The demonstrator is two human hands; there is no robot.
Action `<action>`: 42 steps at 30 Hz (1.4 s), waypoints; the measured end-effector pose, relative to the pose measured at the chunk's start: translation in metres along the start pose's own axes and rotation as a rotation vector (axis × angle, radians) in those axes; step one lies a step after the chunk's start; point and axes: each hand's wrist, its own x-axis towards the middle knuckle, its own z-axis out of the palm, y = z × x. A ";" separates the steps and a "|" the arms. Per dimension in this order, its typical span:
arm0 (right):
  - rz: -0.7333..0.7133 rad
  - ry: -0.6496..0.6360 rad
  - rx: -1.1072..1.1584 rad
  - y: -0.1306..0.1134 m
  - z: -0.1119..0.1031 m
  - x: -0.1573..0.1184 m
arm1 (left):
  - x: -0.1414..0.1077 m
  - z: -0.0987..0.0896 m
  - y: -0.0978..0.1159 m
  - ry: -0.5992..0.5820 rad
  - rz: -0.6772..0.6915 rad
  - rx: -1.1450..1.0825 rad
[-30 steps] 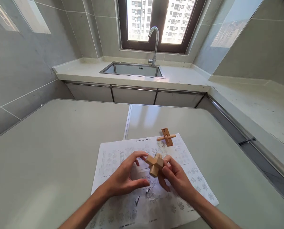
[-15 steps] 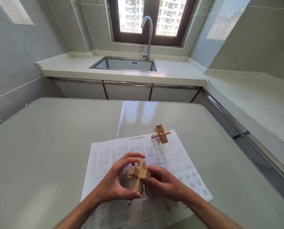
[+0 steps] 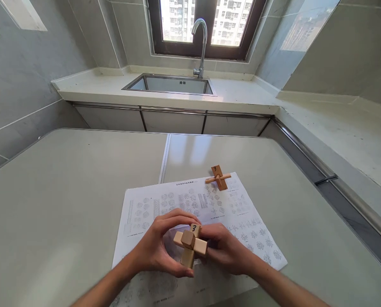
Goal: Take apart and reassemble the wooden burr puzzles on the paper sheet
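Observation:
A wooden interlocking block puzzle (image 3: 188, 239), marked with a 3 on its upper end, is held above a printed sheet (image 3: 165, 200). My left hand (image 3: 163, 245) curves round its left side, fingers at the top end and thumb at the bottom end. On the right, my right hand (image 3: 225, 247) pinches the puzzle's right side; some of its fingertips are hidden behind the blocks. A second wooden piece (image 3: 219, 178), a flat marked strip crossed by a round stick, lies at the sheet's top right edge.
The sheet lies on a pale table (image 3: 65, 192) with a seam down its middle. Beyond the table are a counter (image 3: 235, 91), a sink (image 3: 174, 85), a faucet (image 3: 203, 47) and a window. A metal rail runs along the right side.
The wooden puzzle has turned in my hands, so a darker block end now faces up at its centre. Both hands have shifted slightly, and the whole view has moved a little.

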 end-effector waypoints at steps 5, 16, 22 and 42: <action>-0.018 0.010 -0.017 0.002 -0.001 0.000 | 0.000 0.002 -0.001 0.018 0.023 0.029; 0.065 0.117 0.014 -0.001 0.000 0.003 | 0.000 -0.004 0.001 0.043 -0.085 0.014; 0.046 0.336 -0.244 0.016 0.005 0.000 | -0.005 -0.002 0.000 0.057 -0.199 0.062; 0.240 -0.201 0.205 0.000 -0.019 -0.001 | -0.001 0.004 -0.001 0.064 -0.053 0.046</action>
